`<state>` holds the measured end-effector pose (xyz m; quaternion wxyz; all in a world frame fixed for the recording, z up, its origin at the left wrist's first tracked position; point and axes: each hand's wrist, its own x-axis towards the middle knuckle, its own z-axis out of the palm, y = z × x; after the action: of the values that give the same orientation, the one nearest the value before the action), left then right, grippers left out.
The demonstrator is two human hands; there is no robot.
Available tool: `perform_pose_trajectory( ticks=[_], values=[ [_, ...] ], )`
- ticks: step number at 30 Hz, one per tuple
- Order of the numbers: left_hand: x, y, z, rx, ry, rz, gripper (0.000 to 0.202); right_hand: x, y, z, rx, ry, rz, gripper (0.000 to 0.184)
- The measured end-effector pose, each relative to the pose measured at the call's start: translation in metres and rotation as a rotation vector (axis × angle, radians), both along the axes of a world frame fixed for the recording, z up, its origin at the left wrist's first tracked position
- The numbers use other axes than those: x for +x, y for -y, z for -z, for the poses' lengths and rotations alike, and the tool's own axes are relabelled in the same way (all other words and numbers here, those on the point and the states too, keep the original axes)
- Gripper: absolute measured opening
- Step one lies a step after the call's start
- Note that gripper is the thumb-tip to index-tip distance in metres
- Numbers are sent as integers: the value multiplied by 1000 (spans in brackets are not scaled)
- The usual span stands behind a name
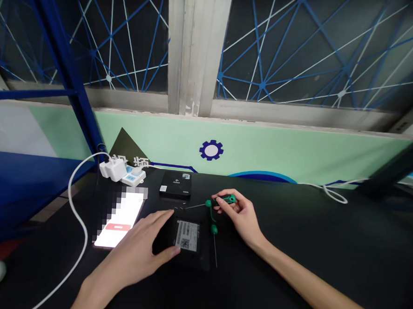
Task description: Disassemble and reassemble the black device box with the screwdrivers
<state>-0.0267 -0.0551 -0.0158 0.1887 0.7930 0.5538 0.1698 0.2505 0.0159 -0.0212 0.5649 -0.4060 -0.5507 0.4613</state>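
Observation:
My left hand (134, 248) spreads over a flat black device (183, 241) with a white barcode label (186, 236) on top, its thumb and fingers gripping the device's edges. My right hand (239, 215) pinches the green handle of a small screwdriver (222, 201) above the device's far edge. Its thin shaft points left, close to my left fingertips. A second green-handled screwdriver (214, 229) lies beside the device, its shaft pointing toward me. A green cord (210, 215) appears to link the two handles.
A black box (175, 185) sits beyond the device. To the left lie a phone (120, 221) with a pixelated, lit screen and a power strip (133, 175) with a white charger (112, 169). A white cable (75, 211) curves across the black table (292, 234).

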Motion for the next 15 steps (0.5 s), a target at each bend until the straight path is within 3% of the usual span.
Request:
perform_pose_trajectory(
  ticks=[8, 15],
  values=[
    [1, -9, -1, -45, 75, 22, 76, -2, 1, 1, 6, 17, -33, 37],
    [6, -2, 2, -34, 82, -35, 76, 2, -3, 2, -7, -8, 0, 38]
  ],
)
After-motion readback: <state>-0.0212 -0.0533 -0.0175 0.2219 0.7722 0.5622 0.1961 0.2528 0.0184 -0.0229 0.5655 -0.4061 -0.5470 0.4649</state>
